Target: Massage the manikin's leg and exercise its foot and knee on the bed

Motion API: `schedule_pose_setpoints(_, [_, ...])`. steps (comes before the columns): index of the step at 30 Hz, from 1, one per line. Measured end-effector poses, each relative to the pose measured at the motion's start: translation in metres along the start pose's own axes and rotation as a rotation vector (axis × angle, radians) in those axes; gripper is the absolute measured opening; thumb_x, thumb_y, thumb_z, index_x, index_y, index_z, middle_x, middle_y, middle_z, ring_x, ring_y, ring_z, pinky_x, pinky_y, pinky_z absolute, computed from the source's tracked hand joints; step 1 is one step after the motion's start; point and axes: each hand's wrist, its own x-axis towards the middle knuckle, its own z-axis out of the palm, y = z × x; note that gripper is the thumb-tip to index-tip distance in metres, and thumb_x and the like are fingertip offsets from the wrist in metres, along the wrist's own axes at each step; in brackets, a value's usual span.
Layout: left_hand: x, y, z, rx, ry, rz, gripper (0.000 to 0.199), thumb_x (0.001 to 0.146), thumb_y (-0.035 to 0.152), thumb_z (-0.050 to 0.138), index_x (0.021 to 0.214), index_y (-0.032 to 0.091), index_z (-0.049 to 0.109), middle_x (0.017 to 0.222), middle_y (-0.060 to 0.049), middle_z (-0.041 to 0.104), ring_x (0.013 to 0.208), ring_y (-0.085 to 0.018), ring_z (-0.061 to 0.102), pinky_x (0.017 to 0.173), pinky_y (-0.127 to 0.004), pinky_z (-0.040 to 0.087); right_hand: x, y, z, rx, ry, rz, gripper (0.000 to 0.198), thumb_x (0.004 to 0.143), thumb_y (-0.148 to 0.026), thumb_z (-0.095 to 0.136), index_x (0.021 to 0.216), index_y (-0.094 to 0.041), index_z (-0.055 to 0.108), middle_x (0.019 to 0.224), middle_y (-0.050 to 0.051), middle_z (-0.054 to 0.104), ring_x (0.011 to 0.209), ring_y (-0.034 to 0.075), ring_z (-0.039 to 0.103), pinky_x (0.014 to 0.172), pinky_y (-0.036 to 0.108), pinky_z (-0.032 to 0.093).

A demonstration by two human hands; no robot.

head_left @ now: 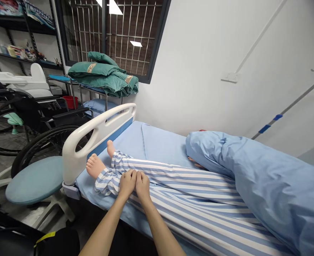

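Note:
A figure's legs in blue-and-white striped pajama trousers [189, 199] lie on the bed. The bare feet [95, 166] at the left look smooth, like a mannequin's. My left hand [127, 182] and my right hand [142, 183] rest side by side on the nearer shin, just above the ankle. Both sets of fingers curl down over the trouser cloth, and the fingertips are hidden. A light blue quilt [269, 177] covers the upper legs and is bunched to the right. Beneath the legs is a light blue sheet [162, 142].
At the foot of the bed stands a white footboard [74, 153]. Left of it are a round stool [37, 179] and a black wheelchair [53, 117]. Green folded bedding [106, 76] sits on a rack beneath the window. A white wall [199, 71] runs along the far side.

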Motion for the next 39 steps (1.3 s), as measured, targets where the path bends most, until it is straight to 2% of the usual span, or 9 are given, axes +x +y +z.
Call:
schedule_pose_setpoints(5, [-0.001, 0.001, -0.002, 0.037, 0.007, -0.018, 0.03, 0.084, 0.029, 0.036, 0.062, 0.019, 0.052, 0.064, -0.001, 0.059, 0.062, -0.012, 0.048, 0.064, -0.023, 0.028, 0.005, -0.002, -0.005, 0.027, -0.062, -0.006, 0.035, 0.082, -0.036, 0.036, 0.054, -0.018, 0.045, 0.051, -0.001, 0.05, 0.05, 0.013, 0.042, 0.049, 0.024, 0.027])
schedule_pose_setpoints(8, [-0.002, 0.002, -0.003, 0.027, -0.01, -0.005, 0.031, 0.084, 0.028, 0.035, 0.06, 0.018, 0.052, 0.063, -0.001, 0.059, 0.062, -0.011, 0.048, 0.063, -0.023, 0.028, 0.008, -0.013, -0.018, -0.031, -0.119, -0.055, 0.035, 0.08, -0.037, 0.039, 0.051, -0.018, 0.044, 0.049, -0.002, 0.047, 0.05, 0.012, 0.041, 0.049, 0.024, 0.027])
schedule_pose_setpoints(12, [-0.003, 0.003, -0.004, 0.035, -0.03, 0.005, 0.034, 0.084, 0.031, 0.034, 0.057, 0.018, 0.051, 0.058, 0.001, 0.055, 0.058, -0.011, 0.044, 0.061, -0.023, 0.027, 0.009, -0.025, -0.037, -0.063, -0.112, -0.122, 0.037, 0.082, -0.038, 0.039, 0.051, -0.018, 0.045, 0.048, -0.002, 0.046, 0.049, 0.012, 0.042, 0.05, 0.024, 0.027])
schedule_pose_setpoints(21, [-0.005, 0.006, -0.001, 0.104, -0.023, 0.002, 0.034, 0.083, 0.031, 0.036, 0.053, 0.018, 0.047, 0.052, 0.002, 0.049, 0.053, -0.01, 0.039, 0.057, -0.023, 0.023, -0.004, 0.01, -0.034, -0.12, -0.094, -0.084, 0.038, 0.085, -0.039, 0.037, 0.053, -0.018, 0.042, 0.049, -0.003, 0.044, 0.049, 0.011, 0.038, 0.05, 0.024, 0.023])
schedule_pose_setpoints(28, [-0.007, 0.004, 0.002, 0.161, -0.042, 0.014, 0.035, 0.085, 0.033, 0.034, 0.058, 0.018, 0.05, 0.058, 0.0, 0.054, 0.06, -0.012, 0.046, 0.06, -0.024, 0.024, -0.003, 0.008, -0.036, -0.084, -0.063, -0.09, 0.039, 0.085, -0.038, 0.037, 0.052, -0.018, 0.042, 0.048, -0.003, 0.044, 0.048, 0.011, 0.038, 0.05, 0.024, 0.023])
schedule_pose_setpoints(32, [-0.002, 0.01, 0.002, 0.078, -0.07, 0.014, 0.034, 0.085, 0.033, 0.033, 0.059, 0.018, 0.049, 0.061, -0.001, 0.054, 0.063, -0.012, 0.047, 0.062, -0.023, 0.027, -0.004, 0.008, -0.036, -0.08, -0.061, -0.09, 0.038, 0.085, -0.037, 0.037, 0.052, -0.018, 0.041, 0.047, -0.004, 0.044, 0.048, 0.011, 0.038, 0.05, 0.024, 0.023])
schedule_pose_setpoints(39, [0.001, 0.036, 0.012, -0.256, -0.046, -0.007, 0.039, 0.083, 0.039, 0.032, 0.051, 0.018, 0.037, 0.048, 0.004, 0.037, 0.05, -0.009, 0.038, 0.053, -0.022, 0.028, -0.002, 0.012, -0.037, 0.023, -0.01, -0.063, 0.037, 0.085, -0.038, 0.036, 0.055, -0.018, 0.046, 0.051, -0.002, 0.048, 0.051, 0.012, 0.041, 0.05, 0.023, 0.026])
